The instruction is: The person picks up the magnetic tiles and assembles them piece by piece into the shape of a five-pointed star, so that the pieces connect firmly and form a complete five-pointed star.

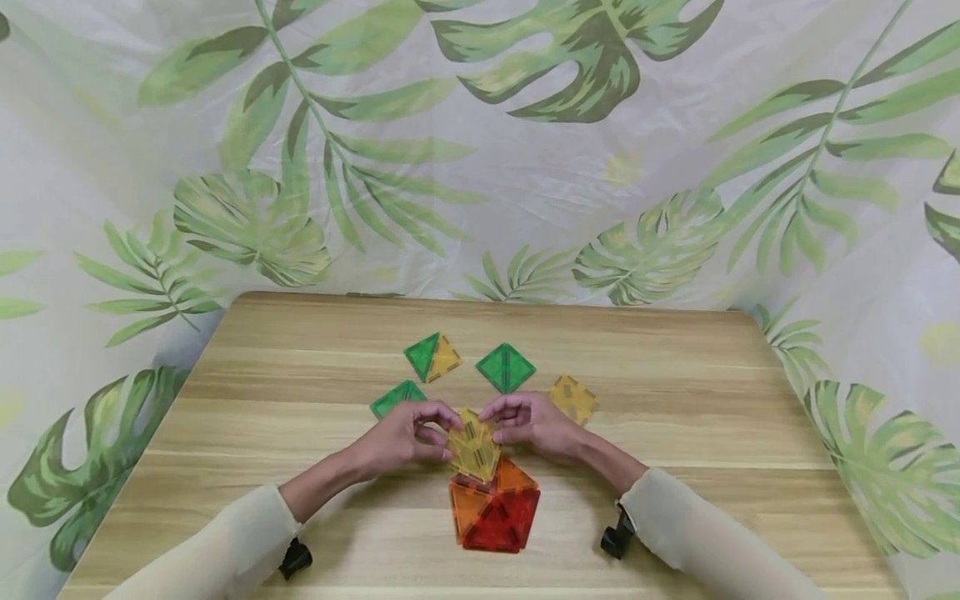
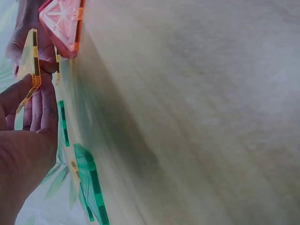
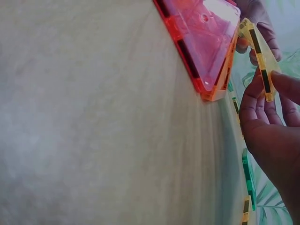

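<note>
Both hands hold yellow translucent magnetic tiles [image 1: 476, 450] up above the table, just behind a red and orange tile structure [image 1: 498, 518]. My left hand [image 1: 401, 433] pinches their left side between thumb and fingers; in the left wrist view a yellow tile [image 2: 31, 65] shows its edge in that grip. On the opposite side my right hand [image 1: 540, 423] pinches a yellow edge, also visible in the right wrist view as a yellow tile [image 3: 262, 61]. The structure stands on the table as a faceted shape with a red front. Whether the yellow pieces touch it, I cannot tell.
Behind the hands lie a green and yellow tile pair [image 1: 432, 357], a green pair [image 1: 506, 367], a green piece [image 1: 397, 398] by the left hand and a yellow pair [image 1: 573, 399] by the right. The wooden table [image 1: 675, 358] ends at a leaf-patterned cloth [image 1: 390, 167].
</note>
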`<state>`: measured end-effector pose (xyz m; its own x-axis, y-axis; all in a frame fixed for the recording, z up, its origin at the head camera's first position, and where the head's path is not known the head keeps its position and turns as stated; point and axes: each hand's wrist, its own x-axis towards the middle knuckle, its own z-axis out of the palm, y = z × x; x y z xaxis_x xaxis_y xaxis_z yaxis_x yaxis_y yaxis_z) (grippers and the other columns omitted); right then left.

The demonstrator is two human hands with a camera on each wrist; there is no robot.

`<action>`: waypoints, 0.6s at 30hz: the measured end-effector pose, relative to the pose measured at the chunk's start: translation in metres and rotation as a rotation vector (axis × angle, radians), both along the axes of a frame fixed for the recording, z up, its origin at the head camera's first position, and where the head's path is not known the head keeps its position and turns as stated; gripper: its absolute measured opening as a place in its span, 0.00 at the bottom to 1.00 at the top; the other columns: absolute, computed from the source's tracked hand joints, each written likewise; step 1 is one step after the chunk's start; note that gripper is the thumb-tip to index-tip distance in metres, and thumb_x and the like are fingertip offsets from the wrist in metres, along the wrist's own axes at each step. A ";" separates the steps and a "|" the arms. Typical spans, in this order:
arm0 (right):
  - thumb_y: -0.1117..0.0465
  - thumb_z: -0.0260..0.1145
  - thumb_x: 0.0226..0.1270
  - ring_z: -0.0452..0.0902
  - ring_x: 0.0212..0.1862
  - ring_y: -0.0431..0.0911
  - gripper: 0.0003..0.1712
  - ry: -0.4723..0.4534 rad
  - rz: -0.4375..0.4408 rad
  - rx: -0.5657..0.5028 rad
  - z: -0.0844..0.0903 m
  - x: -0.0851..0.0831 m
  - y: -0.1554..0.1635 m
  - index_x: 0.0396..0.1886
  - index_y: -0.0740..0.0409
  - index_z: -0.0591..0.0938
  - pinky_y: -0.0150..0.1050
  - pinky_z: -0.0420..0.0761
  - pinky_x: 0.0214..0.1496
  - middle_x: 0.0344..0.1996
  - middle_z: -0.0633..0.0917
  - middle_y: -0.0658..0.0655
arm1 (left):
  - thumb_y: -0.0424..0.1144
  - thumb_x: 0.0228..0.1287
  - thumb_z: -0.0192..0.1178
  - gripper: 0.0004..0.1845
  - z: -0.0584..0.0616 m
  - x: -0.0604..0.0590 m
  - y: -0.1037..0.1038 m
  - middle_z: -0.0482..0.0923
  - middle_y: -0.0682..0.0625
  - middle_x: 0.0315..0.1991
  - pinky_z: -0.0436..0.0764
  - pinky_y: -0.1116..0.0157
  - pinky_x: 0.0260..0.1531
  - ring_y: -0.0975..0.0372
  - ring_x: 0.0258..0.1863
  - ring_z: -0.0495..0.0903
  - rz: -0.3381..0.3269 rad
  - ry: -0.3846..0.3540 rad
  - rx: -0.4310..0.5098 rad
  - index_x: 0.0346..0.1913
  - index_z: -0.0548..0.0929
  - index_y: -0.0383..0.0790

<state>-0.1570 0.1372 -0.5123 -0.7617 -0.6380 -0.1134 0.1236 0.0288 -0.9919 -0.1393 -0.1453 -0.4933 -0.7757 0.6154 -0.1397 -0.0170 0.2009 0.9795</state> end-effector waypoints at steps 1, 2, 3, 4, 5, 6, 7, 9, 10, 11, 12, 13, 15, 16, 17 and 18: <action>0.75 0.72 0.66 0.85 0.46 0.43 0.21 0.002 0.008 -0.001 -0.001 0.000 0.000 0.58 0.75 0.82 0.31 0.86 0.47 0.48 0.89 0.54 | 0.22 0.61 0.73 0.18 -0.001 0.001 0.000 0.82 0.39 0.54 0.89 0.63 0.46 0.49 0.46 0.89 -0.007 -0.003 0.003 0.53 0.84 0.33; 0.75 0.72 0.65 0.85 0.44 0.42 0.21 0.010 0.016 0.002 -0.003 0.000 0.000 0.57 0.75 0.82 0.30 0.86 0.46 0.48 0.89 0.54 | 0.21 0.61 0.73 0.18 -0.002 0.002 0.000 0.81 0.39 0.54 0.89 0.63 0.46 0.49 0.46 0.89 -0.015 -0.006 0.006 0.53 0.84 0.32; 0.75 0.72 0.65 0.85 0.42 0.41 0.20 0.016 0.025 0.008 -0.004 0.000 0.000 0.57 0.75 0.82 0.30 0.85 0.45 0.47 0.89 0.54 | 0.21 0.61 0.72 0.18 -0.003 0.004 0.000 0.81 0.39 0.53 0.90 0.63 0.45 0.49 0.45 0.89 -0.021 -0.015 0.012 0.53 0.84 0.32; 0.75 0.72 0.65 0.84 0.41 0.40 0.20 0.026 0.034 0.017 -0.006 0.000 0.000 0.56 0.75 0.82 0.29 0.85 0.44 0.47 0.89 0.53 | 0.20 0.60 0.72 0.18 -0.004 0.005 0.000 0.80 0.39 0.53 0.90 0.63 0.45 0.49 0.45 0.89 -0.025 -0.022 0.019 0.53 0.83 0.31; 0.75 0.72 0.65 0.84 0.40 0.39 0.19 0.035 0.041 0.026 -0.006 0.000 0.000 0.56 0.74 0.83 0.29 0.85 0.43 0.47 0.89 0.53 | 0.20 0.60 0.72 0.18 -0.004 0.006 0.000 0.80 0.39 0.53 0.90 0.64 0.45 0.50 0.45 0.89 -0.030 -0.027 0.025 0.53 0.83 0.30; 0.76 0.72 0.65 0.84 0.39 0.39 0.19 0.046 0.049 0.035 -0.007 0.000 0.000 0.55 0.74 0.83 0.28 0.84 0.43 0.46 0.89 0.53 | 0.19 0.60 0.72 0.18 -0.005 0.006 0.000 0.80 0.38 0.52 0.90 0.64 0.44 0.51 0.44 0.89 -0.035 -0.029 0.028 0.53 0.83 0.30; 0.75 0.72 0.65 0.84 0.40 0.39 0.18 0.050 0.056 0.042 -0.007 0.000 0.000 0.55 0.73 0.83 0.28 0.84 0.43 0.46 0.89 0.53 | 0.19 0.60 0.71 0.18 -0.006 0.007 0.000 0.79 0.38 0.52 0.90 0.64 0.45 0.51 0.44 0.89 -0.041 -0.030 0.035 0.53 0.82 0.29; 0.75 0.72 0.65 0.85 0.42 0.40 0.18 0.059 0.067 0.057 -0.007 0.001 0.000 0.54 0.72 0.84 0.29 0.85 0.46 0.47 0.89 0.54 | 0.19 0.60 0.71 0.18 -0.007 0.008 0.000 0.80 0.37 0.52 0.90 0.64 0.45 0.51 0.44 0.89 -0.043 -0.034 0.043 0.52 0.82 0.28; 0.75 0.73 0.66 0.85 0.44 0.41 0.18 0.066 0.074 0.063 -0.007 0.001 -0.001 0.54 0.71 0.84 0.30 0.85 0.47 0.47 0.89 0.55 | 0.18 0.60 0.71 0.18 -0.007 0.009 0.000 0.80 0.37 0.52 0.90 0.64 0.45 0.51 0.44 0.89 -0.043 -0.030 0.045 0.52 0.82 0.27; 0.74 0.73 0.66 0.85 0.45 0.42 0.18 0.076 0.082 0.068 -0.006 0.001 -0.001 0.55 0.70 0.85 0.30 0.86 0.48 0.48 0.89 0.57 | 0.18 0.60 0.71 0.17 -0.008 0.009 0.000 0.80 0.37 0.52 0.90 0.64 0.45 0.50 0.44 0.89 -0.044 -0.026 0.047 0.52 0.81 0.27; 0.74 0.72 0.66 0.85 0.47 0.43 0.17 0.093 0.089 0.076 -0.006 0.001 -0.001 0.55 0.70 0.85 0.31 0.86 0.50 0.49 0.89 0.58 | 0.18 0.60 0.71 0.17 -0.009 0.009 0.000 0.80 0.37 0.51 0.90 0.63 0.45 0.49 0.45 0.89 -0.044 -0.023 0.050 0.51 0.81 0.27; 0.74 0.72 0.66 0.85 0.48 0.43 0.17 0.115 0.095 0.086 -0.006 0.001 -0.002 0.54 0.69 0.85 0.32 0.86 0.52 0.49 0.89 0.59 | 0.18 0.60 0.71 0.17 -0.009 0.009 0.000 0.81 0.36 0.51 0.90 0.63 0.46 0.48 0.45 0.89 -0.045 -0.020 0.052 0.51 0.81 0.26; 0.74 0.72 0.66 0.85 0.49 0.44 0.17 0.167 0.107 0.107 -0.006 0.002 -0.004 0.54 0.68 0.85 0.33 0.86 0.53 0.49 0.88 0.60 | 0.18 0.60 0.71 0.17 -0.011 0.010 -0.001 0.82 0.36 0.50 0.90 0.62 0.47 0.47 0.45 0.89 -0.047 -0.003 0.047 0.50 0.81 0.26; 0.74 0.71 0.66 0.84 0.49 0.44 0.17 0.188 0.112 0.118 -0.006 0.003 -0.005 0.54 0.67 0.85 0.34 0.85 0.54 0.49 0.88 0.61 | 0.18 0.59 0.71 0.17 -0.011 0.010 -0.001 0.82 0.36 0.49 0.90 0.62 0.47 0.46 0.45 0.89 -0.049 0.009 0.043 0.50 0.81 0.26; 0.74 0.71 0.66 0.84 0.49 0.44 0.17 0.203 0.115 0.129 -0.006 0.003 -0.006 0.54 0.66 0.85 0.34 0.85 0.55 0.49 0.88 0.61 | 0.18 0.59 0.71 0.17 -0.012 0.010 -0.001 0.83 0.36 0.49 0.90 0.62 0.48 0.46 0.45 0.89 -0.052 0.023 0.036 0.50 0.82 0.27; 0.75 0.70 0.66 0.84 0.49 0.44 0.17 0.211 0.118 0.136 -0.006 0.004 -0.007 0.54 0.66 0.85 0.35 0.85 0.55 0.49 0.88 0.60 | 0.18 0.59 0.72 0.17 -0.012 0.011 -0.001 0.84 0.36 0.48 0.89 0.62 0.48 0.47 0.45 0.89 -0.054 0.036 0.027 0.50 0.82 0.27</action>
